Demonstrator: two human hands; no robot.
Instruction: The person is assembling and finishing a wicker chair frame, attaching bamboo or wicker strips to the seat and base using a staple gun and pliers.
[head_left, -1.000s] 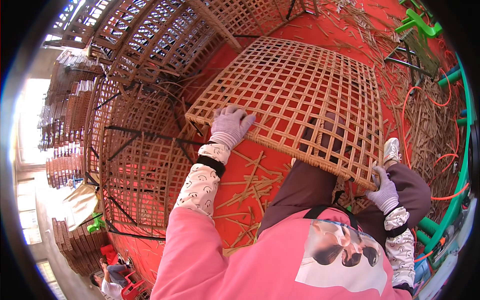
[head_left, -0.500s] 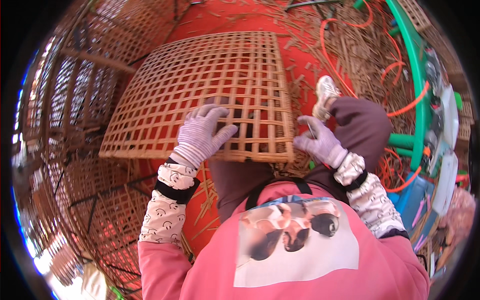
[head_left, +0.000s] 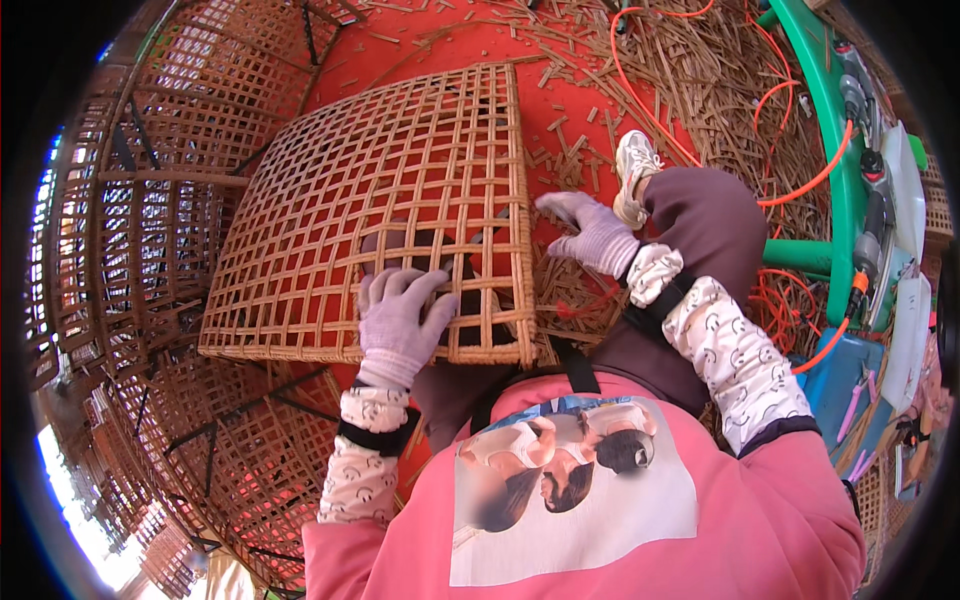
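A woven rattan panel (head_left: 300,240) with an open square lattice lies in front of me, its near edge at my lap. My left hand (head_left: 400,325), in a pale lilac knit glove, rests on the lattice near the panel's near right corner. Its thumb is apart from the slightly bent fingers. Just right of the panel's right edge, my gloved right hand (head_left: 592,235) hovers with thumb and fingers apart and nothing visible in it. My thigh shows through the lattice gaps.
Larger woven lattice frames (head_left: 170,230) stand at the left. Cut rattan scraps (head_left: 690,110) litter the red floor (head_left: 400,45). At the right is a green stand (head_left: 845,200) with power tools (head_left: 872,220), an orange hose (head_left: 820,185) and a blue bin (head_left: 840,375).
The panel's near edge now appears lower in view, and its right edge farther left. My left hand has shifted nearer to me on the lattice; my right hand has moved left and slightly up.
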